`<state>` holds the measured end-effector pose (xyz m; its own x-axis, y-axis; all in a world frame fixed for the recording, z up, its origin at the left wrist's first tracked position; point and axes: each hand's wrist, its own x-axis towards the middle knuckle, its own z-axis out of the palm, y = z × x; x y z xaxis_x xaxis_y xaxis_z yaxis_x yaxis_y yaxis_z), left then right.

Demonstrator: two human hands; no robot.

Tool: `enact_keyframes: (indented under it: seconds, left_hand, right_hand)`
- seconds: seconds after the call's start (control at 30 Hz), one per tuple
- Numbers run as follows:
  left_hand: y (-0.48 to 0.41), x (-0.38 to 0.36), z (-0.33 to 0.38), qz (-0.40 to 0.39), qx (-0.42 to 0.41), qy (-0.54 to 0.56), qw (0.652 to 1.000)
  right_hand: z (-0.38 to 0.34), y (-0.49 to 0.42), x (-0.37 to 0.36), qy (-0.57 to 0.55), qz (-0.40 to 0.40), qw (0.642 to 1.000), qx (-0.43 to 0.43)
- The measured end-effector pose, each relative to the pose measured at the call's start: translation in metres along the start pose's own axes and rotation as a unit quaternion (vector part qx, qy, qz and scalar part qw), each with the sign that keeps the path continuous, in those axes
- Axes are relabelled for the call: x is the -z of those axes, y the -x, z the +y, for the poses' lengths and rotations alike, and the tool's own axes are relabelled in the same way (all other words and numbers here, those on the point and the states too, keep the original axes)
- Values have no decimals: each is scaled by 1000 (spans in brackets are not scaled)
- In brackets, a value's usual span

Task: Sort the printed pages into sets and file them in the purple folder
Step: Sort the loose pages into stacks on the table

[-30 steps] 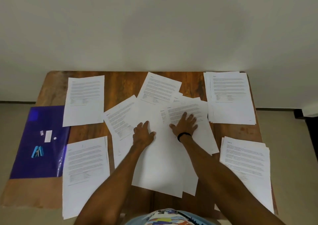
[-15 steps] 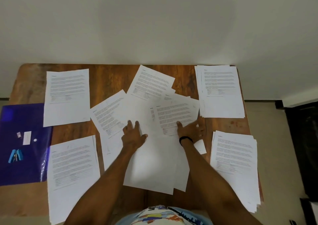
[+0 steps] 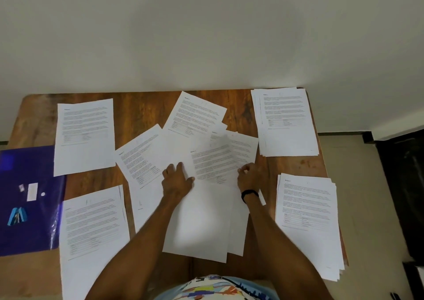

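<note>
Sorting step: left grip (image 3: 177, 181) lies flat, fingers apart, pinning the loose pages (image 3: 202, 221); right grip (image 3: 251, 178) appears to pinch a printed page (image 3: 213, 164) just left of it. Next, that page likely needs lifting clear to a matching one of the sorted stacks (image 3: 305, 219). The purple folder (image 3: 29, 231) lies far left of the left grip.

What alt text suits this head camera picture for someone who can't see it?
A person's left hand presses flat on loose printed pages while the right hand pinches a sheet. Four tidier stacks surround them; a purple folder lies at the left.
</note>
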<state>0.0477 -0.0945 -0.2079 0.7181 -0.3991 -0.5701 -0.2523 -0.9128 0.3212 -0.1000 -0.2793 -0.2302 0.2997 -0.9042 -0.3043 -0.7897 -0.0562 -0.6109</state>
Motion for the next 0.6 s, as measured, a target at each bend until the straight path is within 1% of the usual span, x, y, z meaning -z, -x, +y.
enact_keyframes:
  seconds: [0.03,0.1,0.17,0.23,0.3,0.37,0.43,0.5,0.53,0.6]
  left_hand:
    - [0,1,3,1,-1,12,1000]
    - [-2,-1,6,6,-1,45,999]
    - [-6,-2,8,22,-4,91,996]
    - [-12,-3,6,35,0,160,986]
    - [-14,-3,8,27,-2,253,967]
    - [-11,1,16,-2,9,331,944]
    - [-13,3,21,-11,3,357,934]
    - [-15,7,30,-6,-15,389,921]
    - [-15,10,36,-8,-22,409,912]
    - [-14,15,52,-9,-31,442,897]
  right_hand:
    - [-2,5,3,-36,0,999,38]
    - [-13,23,10,-70,-1,991,118]
    - [-20,42,13,-82,12,977,197]
    - [-23,56,15,-97,30,963,251]
    - [-24,58,21,-129,55,959,246]
    - [-28,51,31,-167,71,958,224]
    - [-36,42,46,-198,75,951,223]
    - [-43,32,62,-195,87,948,237]
    - [-46,25,69,-192,81,950,231]
    - [-48,10,81,-221,24,959,174]
